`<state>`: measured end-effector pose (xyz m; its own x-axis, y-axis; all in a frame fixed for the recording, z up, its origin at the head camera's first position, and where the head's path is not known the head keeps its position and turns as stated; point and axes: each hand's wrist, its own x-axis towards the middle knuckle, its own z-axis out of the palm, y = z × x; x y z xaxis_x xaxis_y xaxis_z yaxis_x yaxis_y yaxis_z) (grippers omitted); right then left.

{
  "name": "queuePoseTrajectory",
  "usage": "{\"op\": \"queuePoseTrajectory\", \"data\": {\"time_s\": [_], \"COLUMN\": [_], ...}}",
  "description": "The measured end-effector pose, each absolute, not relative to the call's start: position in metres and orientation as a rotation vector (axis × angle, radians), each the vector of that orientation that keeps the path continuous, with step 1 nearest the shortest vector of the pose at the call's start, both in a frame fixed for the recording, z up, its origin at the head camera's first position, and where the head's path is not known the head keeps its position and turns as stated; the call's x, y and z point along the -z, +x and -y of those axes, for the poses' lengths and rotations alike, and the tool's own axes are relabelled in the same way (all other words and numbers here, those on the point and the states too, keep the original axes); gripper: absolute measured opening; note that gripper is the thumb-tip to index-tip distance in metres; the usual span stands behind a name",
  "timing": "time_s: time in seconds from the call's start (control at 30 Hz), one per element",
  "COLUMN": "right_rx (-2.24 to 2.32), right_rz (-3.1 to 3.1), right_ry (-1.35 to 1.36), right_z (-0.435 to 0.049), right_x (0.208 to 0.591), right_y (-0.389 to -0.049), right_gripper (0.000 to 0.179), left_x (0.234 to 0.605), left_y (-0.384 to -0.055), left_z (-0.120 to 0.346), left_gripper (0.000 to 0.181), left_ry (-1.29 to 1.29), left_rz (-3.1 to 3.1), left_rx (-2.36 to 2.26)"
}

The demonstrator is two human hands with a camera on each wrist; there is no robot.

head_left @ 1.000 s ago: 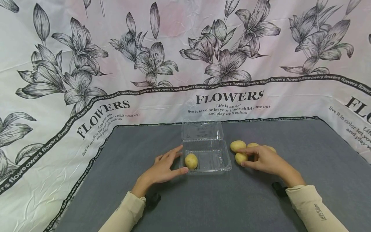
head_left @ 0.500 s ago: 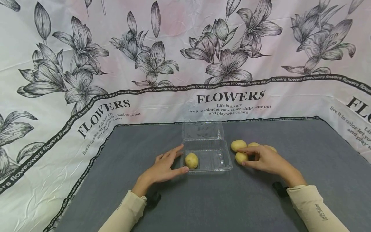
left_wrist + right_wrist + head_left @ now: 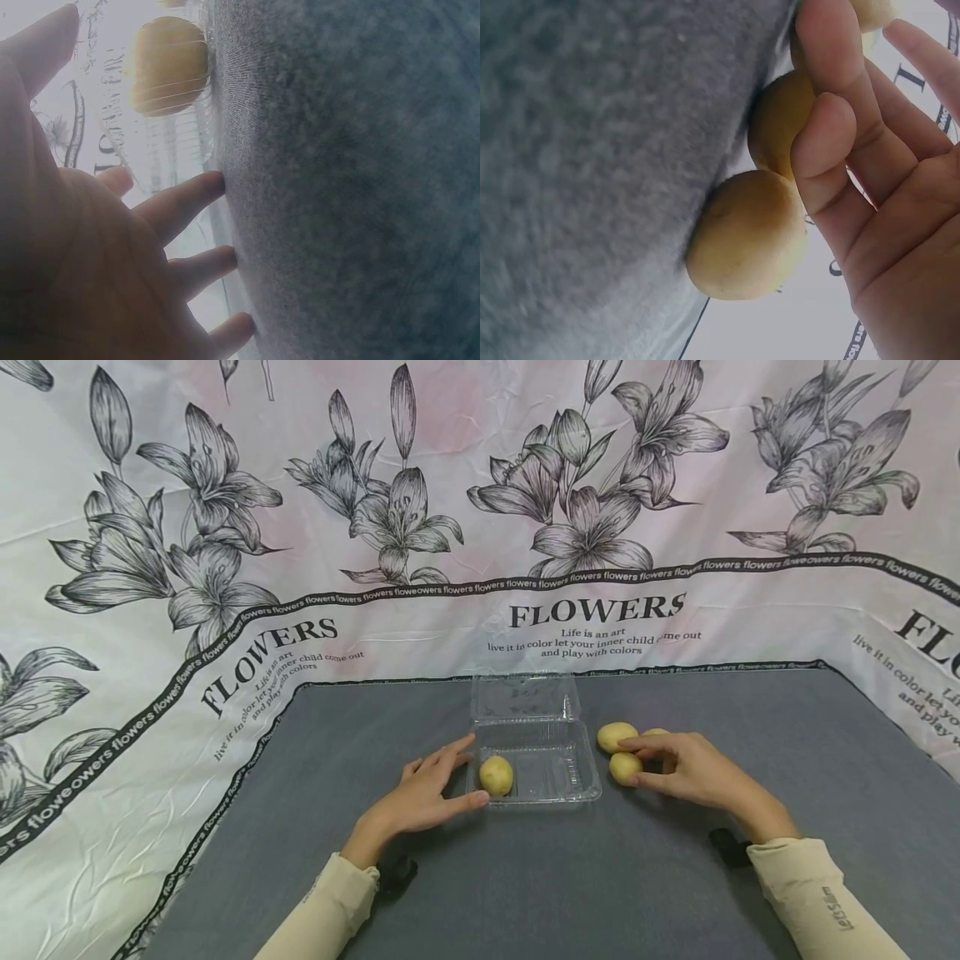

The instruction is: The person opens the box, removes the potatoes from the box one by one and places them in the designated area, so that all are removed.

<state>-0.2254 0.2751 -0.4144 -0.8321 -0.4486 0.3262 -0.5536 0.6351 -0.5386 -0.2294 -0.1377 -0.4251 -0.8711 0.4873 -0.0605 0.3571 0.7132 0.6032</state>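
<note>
A clear plastic clamshell box point(image 3: 551, 777) stands with its lid point(image 3: 525, 697) raised, and one yellowish potato point(image 3: 496, 776) lies inside at its left. My left hand point(image 3: 416, 793) is at the box's left side, fingers spread and fairly straight, thumb near the front corner. In the left wrist view the potato point(image 3: 171, 67) shows through the ribbed wall. Right of the box, my right hand point(image 3: 693, 768) pinches the front potato point(image 3: 625, 769) between thumb and index finger. Other potatoes lie beside it, one at the back left point(image 3: 617, 737) and one partly covered point(image 3: 656, 732).
In the right wrist view, two potatoes point(image 3: 746, 236) rest on the grey cloth point(image 3: 615, 150) beside the curled outer fingers point(image 3: 825, 139). A flower-printed curtain point(image 3: 420, 527) rises behind and beside the grey table point(image 3: 540, 877).
My right hand has shifted slightly right, and its fingertips sit at the front potato's right edge. The rightmost potato has gone out of sight behind that hand. The left hand stays still.
</note>
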Motion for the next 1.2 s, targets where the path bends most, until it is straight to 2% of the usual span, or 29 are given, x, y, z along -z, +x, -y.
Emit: {"op": "queuePoseTrajectory", "data": {"time_s": [0.47,0.9,1.2], "right_rx": [-1.04,-1.049,-1.162], "right_rz": [2.784,2.623,2.463], "right_ry": [0.674,0.749,0.885], "right_z": [-0.277,-0.252,-0.231], "right_x": [0.4,0.393,0.403], "right_y": [-0.225,-0.231,-0.238], "right_gripper": [0.048,0.043,0.047], "left_x": [0.428,0.427,0.428], "left_y": [-0.23,-0.229,-0.23], "left_z": [0.139,0.138,0.138], "left_gripper": [0.094,0.093,0.093], "left_ry": [0.691,0.696,0.698], "left_rz": [-2.706,-2.707,-2.71], "left_rx": [-0.89,-0.893,-0.894]}}
